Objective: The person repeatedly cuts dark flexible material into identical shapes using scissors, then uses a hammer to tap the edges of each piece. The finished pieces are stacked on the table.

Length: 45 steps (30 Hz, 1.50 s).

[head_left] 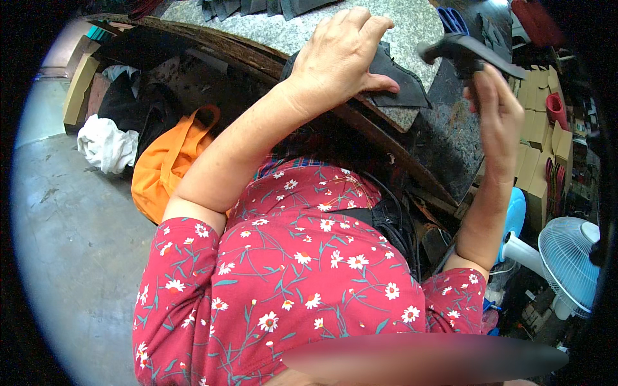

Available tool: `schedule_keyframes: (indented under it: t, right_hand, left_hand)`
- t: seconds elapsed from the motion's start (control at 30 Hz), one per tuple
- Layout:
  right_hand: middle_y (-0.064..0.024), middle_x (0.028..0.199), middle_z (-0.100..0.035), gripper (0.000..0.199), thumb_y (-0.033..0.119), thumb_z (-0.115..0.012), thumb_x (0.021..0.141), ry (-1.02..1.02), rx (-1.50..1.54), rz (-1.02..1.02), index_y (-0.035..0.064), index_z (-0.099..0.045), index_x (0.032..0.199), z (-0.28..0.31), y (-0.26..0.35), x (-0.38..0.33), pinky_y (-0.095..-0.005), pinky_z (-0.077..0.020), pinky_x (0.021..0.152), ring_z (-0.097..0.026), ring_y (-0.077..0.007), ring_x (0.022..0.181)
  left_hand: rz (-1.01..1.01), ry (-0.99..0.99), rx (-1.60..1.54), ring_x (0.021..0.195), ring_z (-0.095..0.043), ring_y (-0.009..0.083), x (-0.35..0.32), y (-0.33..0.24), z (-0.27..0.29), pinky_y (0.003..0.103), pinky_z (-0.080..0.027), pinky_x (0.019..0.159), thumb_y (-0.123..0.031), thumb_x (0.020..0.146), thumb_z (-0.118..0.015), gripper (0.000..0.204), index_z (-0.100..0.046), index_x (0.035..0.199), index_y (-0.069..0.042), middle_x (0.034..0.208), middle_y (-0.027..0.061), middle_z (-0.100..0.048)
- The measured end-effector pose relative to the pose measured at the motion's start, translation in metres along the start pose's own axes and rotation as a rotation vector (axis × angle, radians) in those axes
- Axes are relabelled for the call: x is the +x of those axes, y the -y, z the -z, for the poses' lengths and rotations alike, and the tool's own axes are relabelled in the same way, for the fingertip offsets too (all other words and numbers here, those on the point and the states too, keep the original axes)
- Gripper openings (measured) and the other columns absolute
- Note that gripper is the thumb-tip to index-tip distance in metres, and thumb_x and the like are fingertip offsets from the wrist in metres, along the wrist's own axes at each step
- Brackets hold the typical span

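My right hand [499, 119] grips a hammer [476, 55], its dark head raised over the right side of the workbench. My left hand [341, 58] is above a pale speckled stone slab [412, 26], thumb stretched away from the other fingers. Just under and beside that thumb lies a flat black piece of leather-like material [402, 87] at the slab's near edge. Part of this piece is hidden by my left hand, so whether the fingers touch it is unclear.
Several dark flat pieces [257, 8] lie along the slab's far side. An orange bag [168, 161] and a white cloth bundle [108, 145] are left of the bench. Cardboard boxes [533, 161] and a blue-and-white fan [566, 257] stand at the right.
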State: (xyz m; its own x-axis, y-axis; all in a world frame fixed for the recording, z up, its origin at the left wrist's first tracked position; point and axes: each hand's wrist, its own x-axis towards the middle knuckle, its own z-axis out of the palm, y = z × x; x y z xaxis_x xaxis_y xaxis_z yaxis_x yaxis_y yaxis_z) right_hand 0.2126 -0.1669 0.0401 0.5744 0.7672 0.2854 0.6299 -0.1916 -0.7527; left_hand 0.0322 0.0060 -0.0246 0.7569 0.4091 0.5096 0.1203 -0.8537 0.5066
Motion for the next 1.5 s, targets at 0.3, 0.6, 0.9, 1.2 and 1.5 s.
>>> schedule_keyframes:
  t: [0.3,0.6,0.9,1.2,1.5]
  right_hand:
    - [-0.0101,0.077,-0.07,0.027,0.035,-0.061,0.097,0.131,-0.375,0.092,0.011,-0.07,0.107,-0.011,-0.004,0.005,-0.033,-0.0518,0.064,-0.067,-0.0252,0.067]
    - [-0.0172,0.08,-0.066,0.027,0.034,-0.064,0.096,0.222,-0.292,0.184,0.0079,-0.07,0.103,-0.022,-0.003,0.002,-0.0368,-0.0508,0.063,-0.066,-0.0355,0.073]
    - [-0.0158,0.077,-0.066,0.021,0.028,-0.061,0.098,0.13,-0.412,0.277,0.0086,-0.069,0.104,-0.026,0.005,0.01,-0.0331,-0.0495,0.06,-0.063,-0.0312,0.064]
    - [-0.0171,0.079,-0.067,0.031,0.04,-0.059,0.099,-0.114,-0.025,0.08,0.0154,-0.07,0.115,-0.024,0.002,0.021,-0.0351,-0.0507,0.063,-0.067,-0.0326,0.069]
    - [-0.0156,0.08,-0.068,0.03,0.039,-0.061,0.097,0.119,-0.311,0.183,0.0112,-0.07,0.107,-0.009,-0.001,0.015,-0.0361,-0.0497,0.061,-0.068,-0.0325,0.072]
  left_hand:
    - [-0.089,-0.176,0.111,0.105,-0.055,0.0344,-0.001,0.002,-0.005,0.043,-0.046,0.09,-0.046,0.06,-0.086,0.084,-0.051,0.127,-0.009,0.108,0.0138,-0.055]
    - [-0.068,-0.157,0.108,0.106,-0.055,0.0345,-0.001,0.0,-0.004,0.043,-0.046,0.09,-0.046,0.061,-0.086,0.085,-0.05,0.127,-0.007,0.11,0.0145,-0.055]
    - [-0.046,-0.184,0.111,0.108,-0.053,0.0354,0.0,-0.001,-0.004,0.044,-0.046,0.093,-0.046,0.058,-0.088,0.091,-0.048,0.128,-0.005,0.112,0.016,-0.054]
    - [-0.057,-0.207,0.115,0.109,-0.052,0.0354,0.0,-0.002,-0.002,0.043,-0.046,0.094,-0.046,0.058,-0.088,0.093,-0.047,0.13,-0.003,0.113,0.0166,-0.053]
    - [-0.065,-0.199,0.148,0.108,-0.053,0.0347,0.002,-0.003,0.0,0.043,-0.046,0.093,-0.049,0.06,-0.086,0.089,-0.05,0.127,-0.003,0.111,0.0158,-0.054]
